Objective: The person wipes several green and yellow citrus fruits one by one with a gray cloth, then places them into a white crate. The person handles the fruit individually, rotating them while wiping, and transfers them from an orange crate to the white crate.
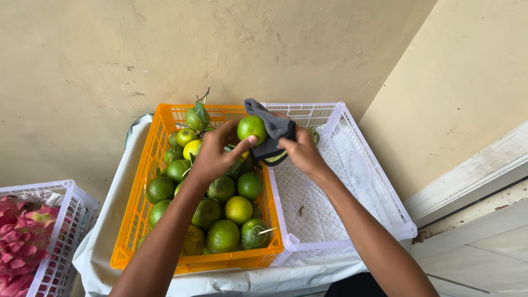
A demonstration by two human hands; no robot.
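Note:
My left hand [214, 157] grips a green citrus fruit [251, 127] above the far end of the orange crate [130, 223]. My right hand [302, 151] holds a dark grey cloth [271, 131] pressed against that fruit's right side; a second yellowish fruit [276, 158] peeks out under the cloth. The orange crate is full of several green and yellow-green citrus fruits [223, 235], some with stems and leaves. Beside it on the right stands a white crate [352, 165], with one fruit [314, 135] at its far end.
Both crates rest on a surface draped in white cloth [104, 242], pushed against a beige wall. At the lower left a white crate [66, 231] holds pink dragon fruits [19, 242]. A white door frame [473, 181] runs along the right.

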